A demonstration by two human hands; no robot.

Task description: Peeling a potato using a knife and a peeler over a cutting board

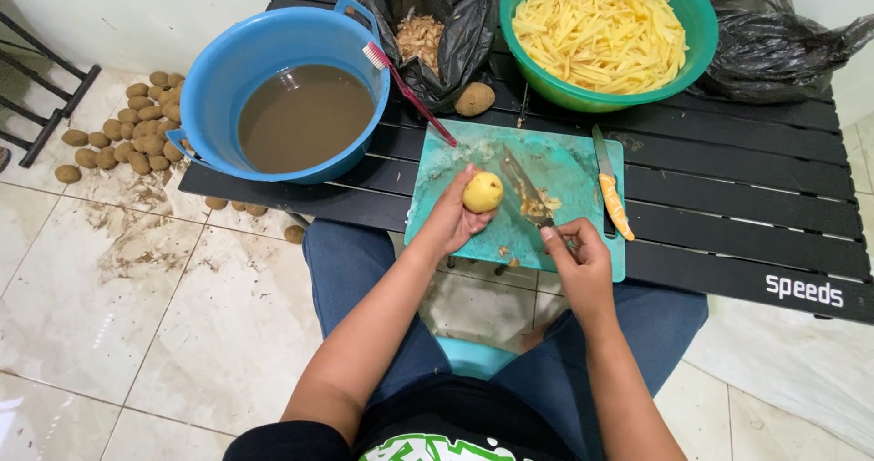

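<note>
Head view: peeled potato (482, 192) gripped in left hand (452, 222) above turquoise cutting board (583, 165) at worktop (746, 197) edge; knife (526, 188) clasped in right hand (578, 259). Risk judged: wet potato slipped, blade driven toward left fingers.

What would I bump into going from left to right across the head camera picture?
Pile of brown potatoes on the floor → blue tub of muddy water → peeled potato in the left hand → orange-handled knife → black bag
</note>
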